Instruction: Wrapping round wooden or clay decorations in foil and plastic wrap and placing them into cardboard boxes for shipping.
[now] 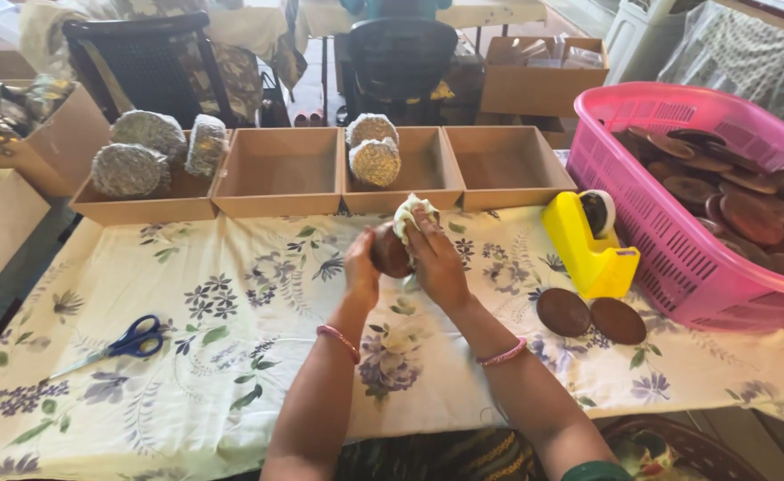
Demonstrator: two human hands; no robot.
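Note:
My left hand grips a round brown disc, held upright above the flowered tablecloth. My right hand presses a crumpled white cloth against the disc's top and right side. Both hands meet over the middle of the table, a little in front of the row of cardboard boxes. Most of the disc is hidden by my fingers and the cloth.
Several open cardboard trays line the back; two hold silver-wrapped discs. A yellow tape dispenser and two brown discs lie right. A pink basket holds several brown discs. Blue scissors lie left.

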